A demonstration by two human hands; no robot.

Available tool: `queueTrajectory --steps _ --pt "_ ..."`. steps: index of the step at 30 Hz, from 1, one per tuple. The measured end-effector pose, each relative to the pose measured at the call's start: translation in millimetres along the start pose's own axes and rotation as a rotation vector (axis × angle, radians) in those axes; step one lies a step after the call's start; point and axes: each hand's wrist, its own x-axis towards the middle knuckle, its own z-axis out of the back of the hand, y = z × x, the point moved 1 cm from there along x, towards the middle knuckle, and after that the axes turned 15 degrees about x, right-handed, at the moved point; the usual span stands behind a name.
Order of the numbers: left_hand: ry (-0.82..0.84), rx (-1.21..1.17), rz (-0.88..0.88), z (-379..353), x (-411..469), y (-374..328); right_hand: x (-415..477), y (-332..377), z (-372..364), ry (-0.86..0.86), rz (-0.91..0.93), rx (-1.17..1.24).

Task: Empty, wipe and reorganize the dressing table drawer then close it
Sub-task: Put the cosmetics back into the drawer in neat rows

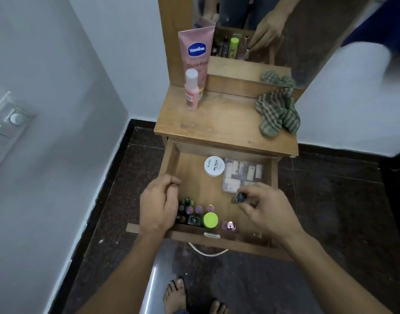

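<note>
The wooden drawer (172, 159) of the dressing table stands pulled open. My right hand (264, 207) pinches a small dark bottle (239, 197) above the drawer's right half. My left hand (158, 205) hovers with curled fingers over the drawer's left side and holds nothing I can see. Below it stand several small nail polish bottles (192, 209) in rows, beside a lime-green capped jar (210, 219) and a pink-capped bottle (230, 226). A white round tub (214, 166) and a clear packet of small tubes (242, 175) lie at the back of the drawer.
On the table top (217, 123) stand a pink Vaseline tube (195, 51) and a small pink bottle (191, 91). A striped green cloth (277, 112) lies at its right. A mirror (285, 30) rises behind. White walls flank the table; my bare feet are on the dark floor.
</note>
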Motion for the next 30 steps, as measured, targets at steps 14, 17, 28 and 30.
queueTrajectory --steps 14,17,28,30 --pt "-0.042 -0.01 0.007 -2.8 -0.1 4.3 19.5 -19.8 -35.3 0.457 0.099 -0.044" --pt "-0.047 -0.019 0.009 -3.6 0.2 4.7 24.5 -19.7 -32.6 0.503 0.12 -0.047" --pt "-0.057 -0.03 0.027 -2.7 0.8 5.3 35.5 -10.0 -22.9 0.589 0.163 -0.13" --pt "-0.062 -0.044 0.034 -2.1 1.2 5.8 40.4 -8.9 -20.1 0.554 0.192 -0.141"
